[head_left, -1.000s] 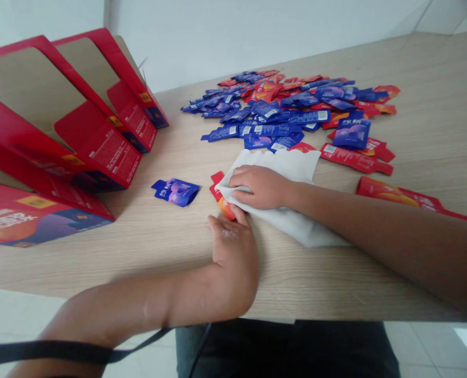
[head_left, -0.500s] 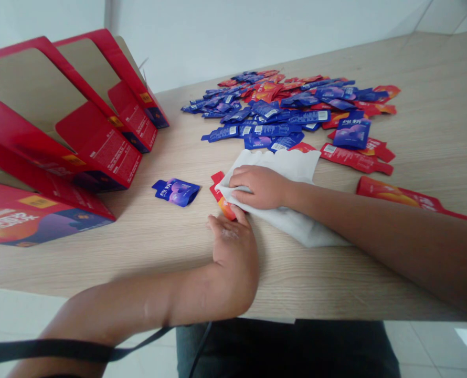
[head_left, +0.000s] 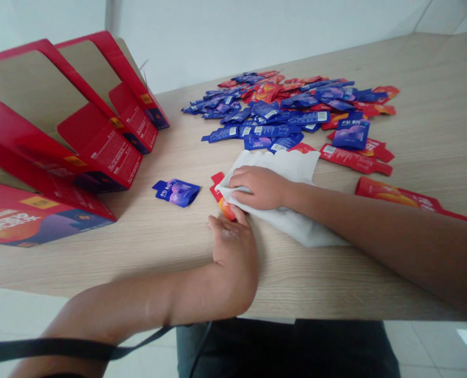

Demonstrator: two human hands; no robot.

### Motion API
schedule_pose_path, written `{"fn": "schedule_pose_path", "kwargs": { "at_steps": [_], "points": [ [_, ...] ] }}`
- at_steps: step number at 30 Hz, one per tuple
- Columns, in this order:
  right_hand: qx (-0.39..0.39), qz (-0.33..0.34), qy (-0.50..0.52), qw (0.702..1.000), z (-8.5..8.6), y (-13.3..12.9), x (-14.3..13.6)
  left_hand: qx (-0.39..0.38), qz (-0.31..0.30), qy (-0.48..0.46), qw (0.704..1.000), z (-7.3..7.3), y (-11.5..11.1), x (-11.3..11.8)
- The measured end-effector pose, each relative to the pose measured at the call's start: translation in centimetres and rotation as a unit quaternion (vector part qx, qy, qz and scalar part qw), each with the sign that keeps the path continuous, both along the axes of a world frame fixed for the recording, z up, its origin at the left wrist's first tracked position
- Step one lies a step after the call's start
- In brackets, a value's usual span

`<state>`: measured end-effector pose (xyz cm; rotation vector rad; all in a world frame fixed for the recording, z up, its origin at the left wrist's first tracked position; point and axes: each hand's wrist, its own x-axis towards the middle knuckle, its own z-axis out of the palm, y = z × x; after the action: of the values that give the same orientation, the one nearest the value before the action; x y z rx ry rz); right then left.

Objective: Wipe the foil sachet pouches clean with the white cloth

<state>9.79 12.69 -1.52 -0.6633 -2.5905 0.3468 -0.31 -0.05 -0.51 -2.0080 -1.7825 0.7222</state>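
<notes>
Touching L hand, red pouch, ptly under cloth

A thin black cord is crossing the person's dark lower garment. Left of this garment, a flat black strap is passing over the bare left forearm; above the garment, the left hand is showing a patchy mark.

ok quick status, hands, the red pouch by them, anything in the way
Right hand on white cloth. Left hand at near edge of red pouch. Pouch on table, partly covered by the cloth. Blue pouch apart, to the left.
</notes>
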Motion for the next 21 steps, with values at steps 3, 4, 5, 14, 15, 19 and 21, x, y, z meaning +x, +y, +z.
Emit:
{"fn": "schedule_pose_path", "kwargs": {
  "at_steps": [3,4,5,14,15,19,21],
  "points": [
    [-0.003,-0.001,-0.002,1.0,0.04,0.0,0.0,-0.003,-0.002,-0.009,1.0,0.01,0.05,0.0],
    [-0.004,-0.001,0.0,1.0,0.05,0.0,0.0,-0.003,-0.001,-0.012,1.0,0.05,0.07,0.0],
    [-0.004,-0.001,0.001,1.0,0.06,-0.01,0.0,-0.003,0.002,-0.013,1.0,0.09,0.09,0.0],
    [-0.007,0.0,0.015,1.0,-0.09,0.01,0.01,0.023,0.0,-0.045,0.999,-0.12,-0.06,-0.13],
    [-0.007,0.0,0.017,1.0,-0.1,0.01,0.01,0.023,0.001,-0.051,0.998,-0.14,-0.06,-0.13],
    [-0.007,-0.002,0.014,1.0,-0.06,0.0,0.03,0.012,0.004,-0.038,0.999,-0.03,-0.03,-0.1],
    [-0.004,-0.002,0.01,1.0,-0.03,0.0,0.03,0.015,0.004,-0.038,0.999,0.02,-0.04,-0.1]
  ]
}}
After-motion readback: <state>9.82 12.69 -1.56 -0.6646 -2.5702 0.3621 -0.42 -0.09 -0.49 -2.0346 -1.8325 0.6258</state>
